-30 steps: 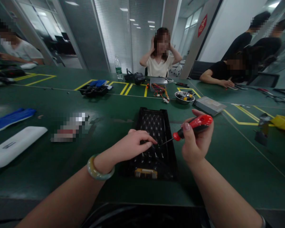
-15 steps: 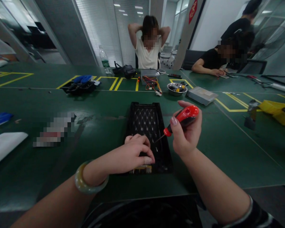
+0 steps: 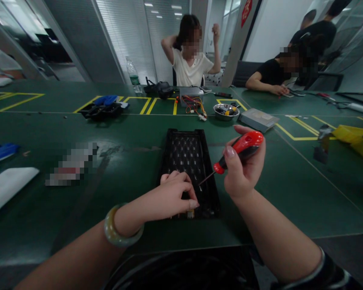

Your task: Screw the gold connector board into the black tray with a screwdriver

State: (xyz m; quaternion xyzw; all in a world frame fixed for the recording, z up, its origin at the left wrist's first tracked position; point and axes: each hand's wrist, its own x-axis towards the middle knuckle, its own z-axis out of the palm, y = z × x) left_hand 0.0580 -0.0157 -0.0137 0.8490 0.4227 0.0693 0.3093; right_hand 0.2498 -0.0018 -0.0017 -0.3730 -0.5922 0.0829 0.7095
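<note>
My right hand (image 3: 244, 169) is closed round the red and black handle of a screwdriver (image 3: 250, 145). Its thin shaft slants down to the left over a black tray-like casing (image 3: 212, 197). Rows of small bright spots mark the casing's floor. My left hand (image 3: 178, 192) reaches in over the near left part of the casing, fingers bent and thumb close to the index finger. What those fingers hold, if anything, is hidden. Beneath them shows a bit of a small gold-coloured part (image 3: 190, 213), mostly covered by the hand.
A steel bowl (image 3: 226, 117) of small parts, a grey metal box (image 3: 258, 119) and a power supply with coloured wires (image 3: 192, 98) stand beyond the casing. Farther left is a black tray (image 3: 101, 110) with blue gloves. A person (image 3: 190, 56) sits across the table.
My right hand has moved slightly right with the screwdriver, its tip shifting right too. My left hand has edged right, covering more of the gold-coloured part. The person opposite has lowered one hand from the head.
</note>
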